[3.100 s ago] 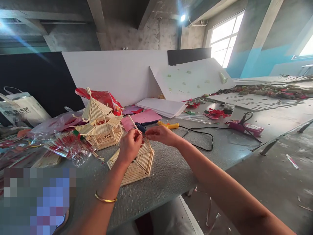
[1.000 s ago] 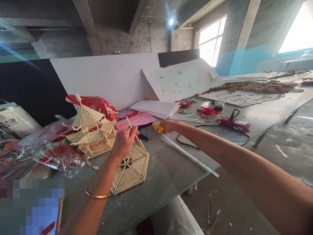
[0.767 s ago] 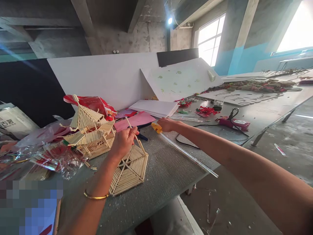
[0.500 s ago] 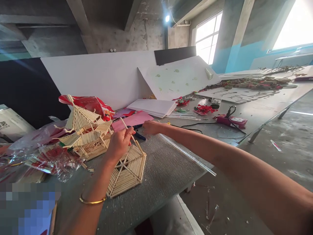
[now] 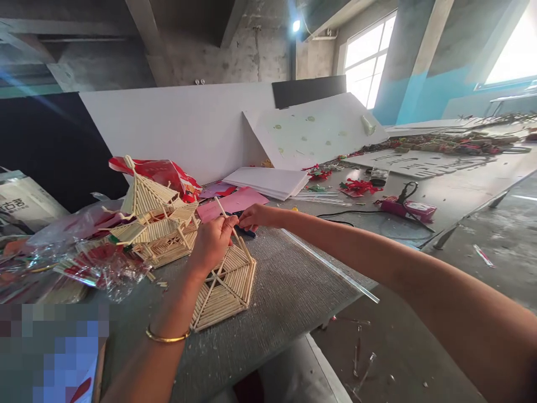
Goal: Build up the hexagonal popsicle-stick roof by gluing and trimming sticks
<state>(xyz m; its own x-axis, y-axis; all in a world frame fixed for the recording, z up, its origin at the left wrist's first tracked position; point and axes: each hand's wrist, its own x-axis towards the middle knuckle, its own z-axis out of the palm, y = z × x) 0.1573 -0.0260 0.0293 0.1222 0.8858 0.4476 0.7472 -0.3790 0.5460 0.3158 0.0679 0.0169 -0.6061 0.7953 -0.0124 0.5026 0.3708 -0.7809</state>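
A flat hexagonal roof piece made of thin wooden sticks (image 5: 226, 285) leans on the grey table (image 5: 285, 291). My left hand (image 5: 212, 242) is closed at its top, pinching an upright wooden stick (image 5: 220, 207). My right hand (image 5: 257, 215) is closed just beyond it, gripping a glue gun that is mostly hidden. Only a blue part of the gun (image 5: 245, 229) shows. A long clear glue stick (image 5: 331, 267) trails back from the gun over the table edge. A finished stick pagoda (image 5: 155, 224) stands to the left.
Crinkled plastic wrappers (image 5: 92, 263) and a red bag (image 5: 163, 170) lie around the pagoda. Pink paper (image 5: 235, 201) and a white sheet stack (image 5: 271, 182) lie behind my hands. A pink device with a black cable (image 5: 409, 208) sits at the right. White boards (image 5: 188, 129) lean at the back.
My right hand went right to the glue gun, took hold of it and brought it back beside my left hand. My left hand kept its hold on the stick at the roof's top.
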